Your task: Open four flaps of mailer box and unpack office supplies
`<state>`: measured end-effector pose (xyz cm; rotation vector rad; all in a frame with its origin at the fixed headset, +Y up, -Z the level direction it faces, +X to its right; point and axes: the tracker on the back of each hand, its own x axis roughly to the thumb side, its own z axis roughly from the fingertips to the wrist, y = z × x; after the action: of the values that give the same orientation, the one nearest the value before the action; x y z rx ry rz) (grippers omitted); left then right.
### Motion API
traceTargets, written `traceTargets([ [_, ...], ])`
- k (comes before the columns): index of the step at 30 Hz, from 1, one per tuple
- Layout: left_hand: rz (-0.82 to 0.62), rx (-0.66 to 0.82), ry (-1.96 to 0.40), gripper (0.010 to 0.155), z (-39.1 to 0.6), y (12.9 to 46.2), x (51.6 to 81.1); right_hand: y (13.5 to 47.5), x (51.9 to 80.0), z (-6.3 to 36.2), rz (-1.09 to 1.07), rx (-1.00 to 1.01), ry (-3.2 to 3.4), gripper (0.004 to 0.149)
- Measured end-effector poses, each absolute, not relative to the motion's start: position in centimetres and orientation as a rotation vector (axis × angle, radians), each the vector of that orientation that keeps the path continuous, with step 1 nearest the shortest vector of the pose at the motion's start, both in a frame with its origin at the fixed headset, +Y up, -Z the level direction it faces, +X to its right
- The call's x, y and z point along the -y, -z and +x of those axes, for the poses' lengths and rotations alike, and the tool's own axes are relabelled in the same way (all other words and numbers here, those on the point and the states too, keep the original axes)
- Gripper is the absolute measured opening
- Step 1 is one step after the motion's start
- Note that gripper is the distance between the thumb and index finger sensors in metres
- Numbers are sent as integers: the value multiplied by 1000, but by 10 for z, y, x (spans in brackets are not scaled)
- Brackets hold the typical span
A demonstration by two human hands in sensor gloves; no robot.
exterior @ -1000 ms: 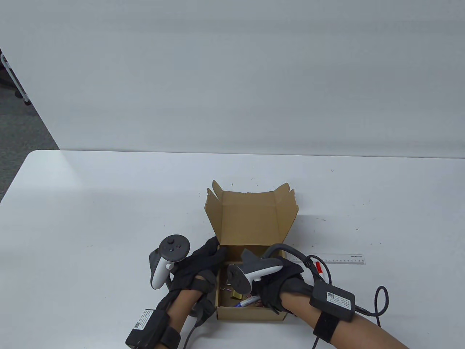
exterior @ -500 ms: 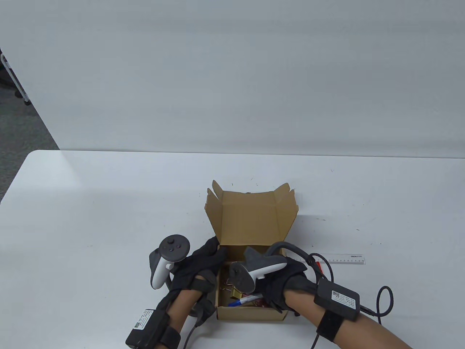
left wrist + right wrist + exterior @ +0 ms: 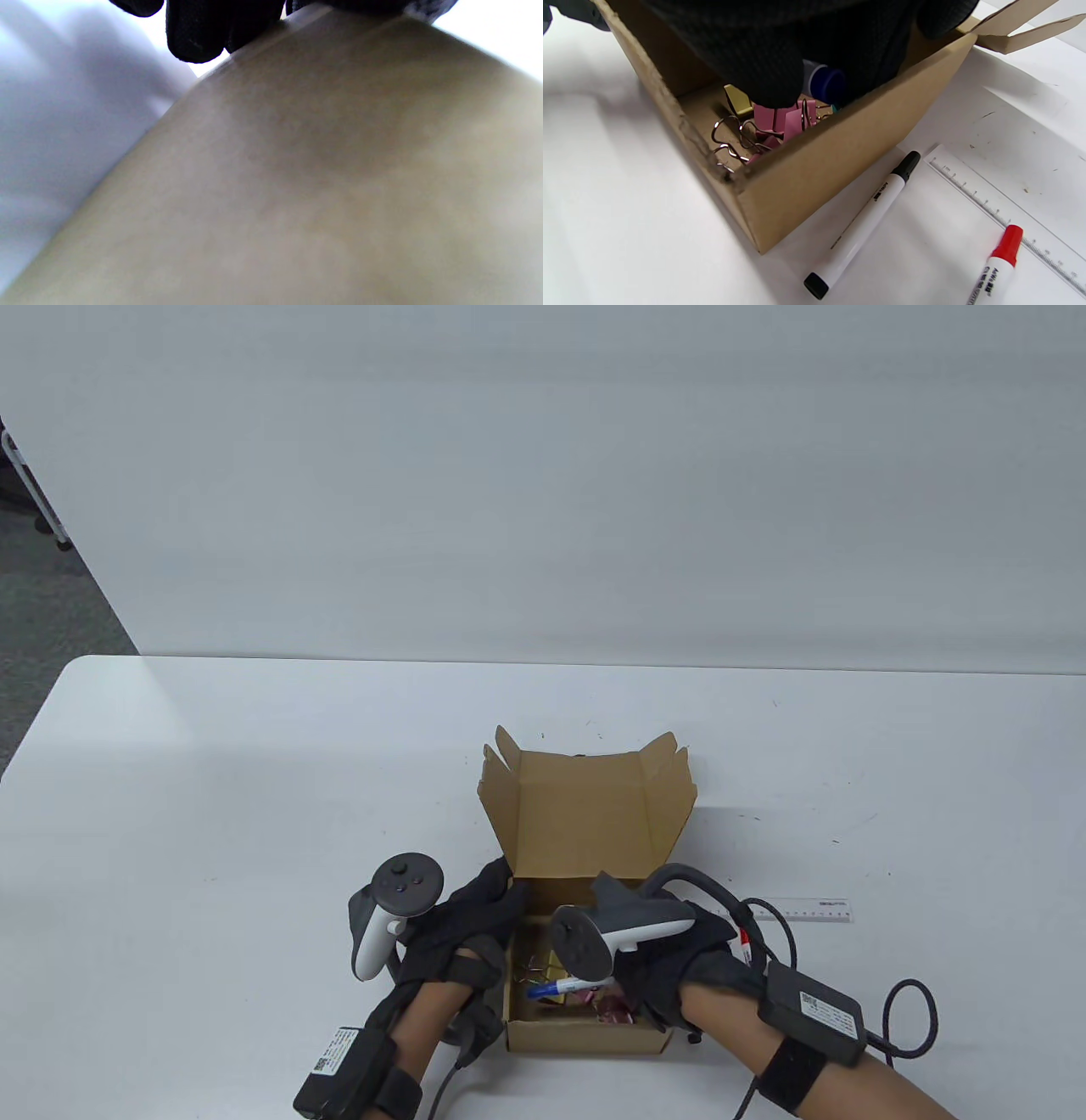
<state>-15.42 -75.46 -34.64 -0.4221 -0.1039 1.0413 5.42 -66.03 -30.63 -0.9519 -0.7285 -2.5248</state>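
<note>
The brown mailer box (image 3: 585, 1039) stands open near the table's front edge, its lid flap (image 3: 585, 814) upright at the back. My left hand (image 3: 475, 912) grips the box's left wall, fingers over the rim; in the left wrist view the fingertips (image 3: 195, 38) lie at the top of the blurred cardboard wall (image 3: 322, 169). My right hand (image 3: 632, 980) reaches into the box and pinches a blue-capped marker (image 3: 560, 987), raised off the bottom. The right wrist view shows its blue cap (image 3: 826, 84) between my gloved fingers (image 3: 772, 72). Pink binder clips (image 3: 785, 120) and a gold one (image 3: 738, 103) lie inside.
On the table right of the box lie a black-capped marker (image 3: 863, 220), a red-capped marker (image 3: 999, 267) and a clear ruler (image 3: 797, 909). Cables from my right wrist loop over the table at the lower right. The white table (image 3: 254, 780) stretches to the left and back.
My right hand has shifted right and up inside the box, lifting the blue marker off the clips. The left hand and the box have stayed put.
</note>
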Motion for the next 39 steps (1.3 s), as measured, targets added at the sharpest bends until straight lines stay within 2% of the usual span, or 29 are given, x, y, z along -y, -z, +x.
traceTargets([
  [22,-422,102,-1045,64,-154,346,755,303,633,98,-855,536,2920,51],
  [39,-425,102,-1052,64,-154,346,755,296,643,155,-676,373,3261,51],
])
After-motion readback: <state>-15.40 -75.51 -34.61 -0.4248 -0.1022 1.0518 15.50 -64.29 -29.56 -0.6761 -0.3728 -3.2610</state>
